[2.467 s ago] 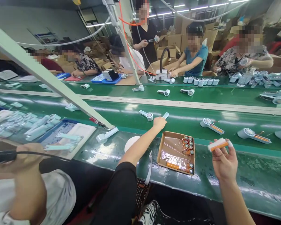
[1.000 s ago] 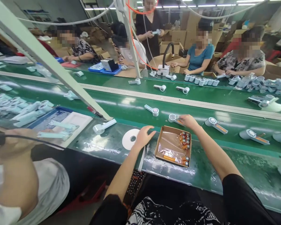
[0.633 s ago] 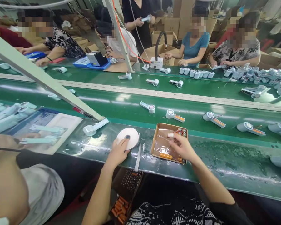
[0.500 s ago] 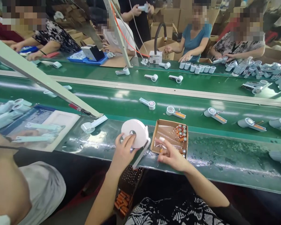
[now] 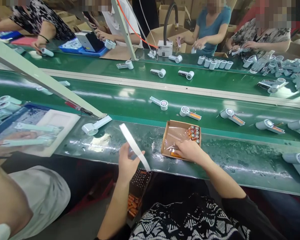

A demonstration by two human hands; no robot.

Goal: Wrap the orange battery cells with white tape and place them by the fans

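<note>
Over the near edge of the glossy green counter (image 5: 240, 163), the left hand (image 5: 126, 163) is pinching a thin white tape roll (image 5: 133, 145), slanted edge-on, between curled fingers. Just beyond, the right hand (image 5: 188, 150) is lying inside the shallow brown cardboard box (image 5: 165, 140), fingers bent among the orange cylindrical batteries (image 5: 193, 132); whether they are gripping one cannot be told. White round-headed plastic fans (image 5: 187, 112) are lying farther back.

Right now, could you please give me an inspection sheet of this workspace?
Surface: green worktop, glossy and scuffed near its front edge.
Work items: cardboard box lined with film, orange batteries in its far corner; white roll, seen edge-on.
Clutter: fan units in a row beyond the box; another by the slanted post.
Hands: left hand grips the white roll; right hand rests inside the box.
Cables: orange cable, black hose.
Surroundings: co-workers seated opposite.
</note>
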